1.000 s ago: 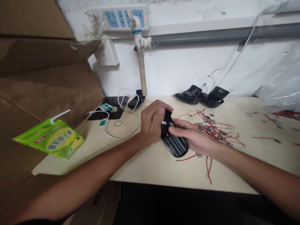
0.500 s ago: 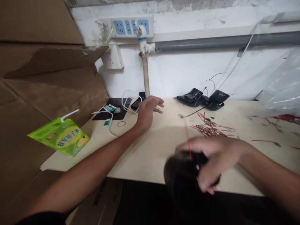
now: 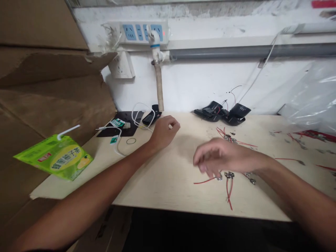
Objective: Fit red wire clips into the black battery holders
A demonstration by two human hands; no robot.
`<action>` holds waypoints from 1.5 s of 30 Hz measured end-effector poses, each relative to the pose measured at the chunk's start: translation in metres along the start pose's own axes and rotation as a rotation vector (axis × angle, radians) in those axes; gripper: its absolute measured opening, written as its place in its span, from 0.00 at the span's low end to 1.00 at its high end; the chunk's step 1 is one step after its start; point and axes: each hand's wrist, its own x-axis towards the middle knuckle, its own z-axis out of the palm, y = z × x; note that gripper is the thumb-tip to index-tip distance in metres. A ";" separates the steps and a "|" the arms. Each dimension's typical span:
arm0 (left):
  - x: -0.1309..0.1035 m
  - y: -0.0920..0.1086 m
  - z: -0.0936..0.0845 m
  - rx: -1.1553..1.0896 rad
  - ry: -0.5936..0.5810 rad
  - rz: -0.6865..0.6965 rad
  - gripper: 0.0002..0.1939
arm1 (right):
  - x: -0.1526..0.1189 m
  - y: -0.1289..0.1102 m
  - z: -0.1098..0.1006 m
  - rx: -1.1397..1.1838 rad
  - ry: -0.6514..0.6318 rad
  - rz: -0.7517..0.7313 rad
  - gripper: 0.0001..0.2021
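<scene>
My left hand (image 3: 165,131) is over the middle of the pale table (image 3: 157,182), its fingers curled and pressed together; what they hold, if anything, is too small to name. A black plastic part (image 3: 152,115) lies just behind it by the wall. My right hand (image 3: 216,155) hovers above small metal pieces with red wires (image 3: 229,175), its fingers loosely bent and apart, with nothing seen in it. Black curved housings (image 3: 236,113) with thin wires rest against the wall behind the right hand.
At the left, a green drink pouch (image 3: 56,155) with a straw stands by a cardboard sheet (image 3: 52,101). A white cable (image 3: 118,140) lies near a black mat. A hose (image 3: 159,85) hangs above the table. Clear plastic (image 3: 312,98) is at the right.
The black object has left my right hand and is out of sight. That hand has moved up and left. My left hand's fingers have closed. The view has shifted slightly.
</scene>
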 end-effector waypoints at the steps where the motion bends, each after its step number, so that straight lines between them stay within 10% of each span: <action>1: 0.002 -0.002 -0.002 0.109 -0.003 0.015 0.09 | 0.002 0.004 -0.010 -0.056 0.200 -0.029 0.08; 6: 0.004 -0.009 -0.006 0.324 -0.134 0.007 0.09 | -0.001 0.043 -0.073 -0.768 1.099 0.232 0.10; 10: 0.001 -0.004 0.000 0.318 -0.225 0.039 0.09 | -0.012 0.068 -0.101 -1.024 1.136 0.569 0.17; 17: -0.001 0.000 0.002 0.326 -0.299 0.064 0.10 | -0.020 0.083 -0.116 -0.865 1.175 0.697 0.17; 24: -0.001 0.002 0.000 0.317 -0.301 0.081 0.10 | -0.016 0.067 -0.116 -0.799 1.368 0.330 0.11; 27: 0.000 0.002 -0.001 0.312 -0.273 0.088 0.09 | -0.010 0.055 -0.108 -0.354 1.545 -0.011 0.08; 31: 0.000 0.001 -0.002 0.304 -0.208 0.077 0.09 | -0.006 0.047 -0.098 0.246 1.348 -0.256 0.16; 39: 0.000 0.005 -0.008 0.154 0.158 0.079 0.08 | 0.007 0.043 -0.064 0.143 0.714 -0.209 0.12; 45: -0.006 0.014 -0.007 0.163 -0.062 0.267 0.06 | 0.009 0.035 -0.047 -0.124 0.261 -0.306 0.02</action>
